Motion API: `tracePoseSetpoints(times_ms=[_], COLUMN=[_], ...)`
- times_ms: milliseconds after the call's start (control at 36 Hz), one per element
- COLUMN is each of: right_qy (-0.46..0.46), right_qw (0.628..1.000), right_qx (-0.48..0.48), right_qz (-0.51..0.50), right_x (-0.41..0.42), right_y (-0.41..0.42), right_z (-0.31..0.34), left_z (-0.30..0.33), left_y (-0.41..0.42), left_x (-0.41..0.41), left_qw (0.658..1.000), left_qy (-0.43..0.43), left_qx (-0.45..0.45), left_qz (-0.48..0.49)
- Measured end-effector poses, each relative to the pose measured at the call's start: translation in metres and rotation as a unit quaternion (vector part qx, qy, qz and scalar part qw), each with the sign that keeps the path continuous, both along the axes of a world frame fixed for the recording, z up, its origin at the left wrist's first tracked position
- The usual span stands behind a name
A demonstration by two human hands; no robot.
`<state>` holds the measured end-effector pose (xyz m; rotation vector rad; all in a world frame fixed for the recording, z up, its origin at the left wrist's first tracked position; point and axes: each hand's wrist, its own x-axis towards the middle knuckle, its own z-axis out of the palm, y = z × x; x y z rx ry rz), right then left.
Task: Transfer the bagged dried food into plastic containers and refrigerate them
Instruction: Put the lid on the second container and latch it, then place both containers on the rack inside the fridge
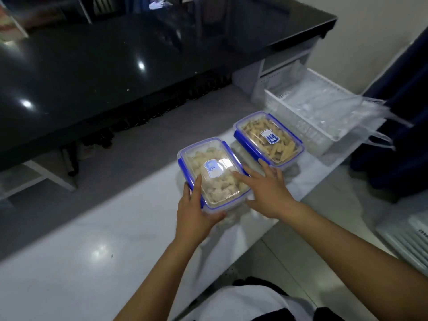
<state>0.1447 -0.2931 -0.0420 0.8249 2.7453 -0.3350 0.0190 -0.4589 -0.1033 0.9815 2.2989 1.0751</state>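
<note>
Two clear plastic containers with blue clip lids stand on a white counter (92, 239). The near container (213, 174) holds pale dried pieces. The far container (269, 139) holds yellowish strips. My left hand (194, 209) grips the near container's front left corner, thumb under the front edge and a finger on the lid. My right hand (266, 188) lies with straight fingers against the right side of the near container, fingertips touching its lid and reaching toward the far container.
A white wire basket (298, 126) with crumpled clear plastic bags (342, 105) sits at the counter's far right end. A glossy black table (115, 66) stands behind, across a grey floor strip. A dark blue object (398, 126) is at the right.
</note>
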Motion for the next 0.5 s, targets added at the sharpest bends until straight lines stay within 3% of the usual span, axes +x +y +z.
tracePoseSetpoints(times_ms=[194, 278, 333, 389, 444, 500], right_qy=[0.004, 0.053, 0.182, 0.295, 0.317, 0.282], right_qw=[1.0, 0.995, 0.946, 0.85, 0.787, 0.763], right_qx=[0.007, -0.068, -0.227, -0.359, -0.415, -0.435], right_qz=[-0.027, -0.058, -0.142, -0.25, -0.329, -0.385], right_x=[0.005, 0.005, 0.006, 0.002, -0.007, -0.017], right_y=[-0.008, -0.012, -0.015, -0.017, -0.016, -0.011], right_z=[-0.003, 0.0, 0.002, 0.005, 0.008, 0.006], left_z=[-0.004, 0.005, 0.013, 0.019, 0.018, 0.016], left_y=[0.0, -0.002, -0.004, -0.006, -0.005, -0.004], left_x=[-0.008, -0.007, -0.008, -0.014, -0.023, -0.027], left_qw=[0.999, 0.988, 0.954, 0.918, 0.904, 0.891], left_qy=[-0.029, -0.142, -0.271, -0.359, -0.398, -0.432], left_qx=[-0.008, 0.058, 0.127, 0.13, 0.101, 0.094], left_qz=[-0.031, -0.029, 0.032, 0.105, 0.122, 0.105])
